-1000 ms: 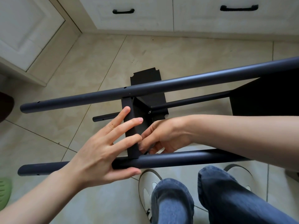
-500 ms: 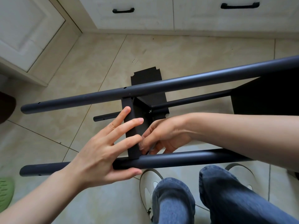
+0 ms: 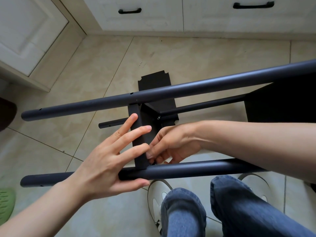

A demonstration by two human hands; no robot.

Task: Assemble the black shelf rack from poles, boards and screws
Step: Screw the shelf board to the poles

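Between the two nearest poles, a black shelf board (image 3: 139, 144) is being fixed in place. The rack lies on its side over the tiled floor (image 3: 196, 59), in front of the person's knees. The near pole (image 3: 188, 170) runs across low in the view, and the far pole (image 3: 171, 91) runs across above it.

The left hand (image 3: 109, 161) is spread out, with straight fingers laid flat on the board's edge and the thumb tucked under the near pole. Nothing is gripped by it; the board is only pressed and steadied. The right hand (image 3: 172, 146) is curled, and something small is pinched at its fingertips where the board meets the near pole. It is probably a screw, but it is too small and too hidden to be sure.

One screw (image 3: 158, 118) is already seated at the board's far corner (a small shiny head shows there).

To do this step well, the board should be kept square against the pole so that the holes line up. The small part should be turned gently at first, so that the thread is not crossed. It should be made tight only once it runs freely.
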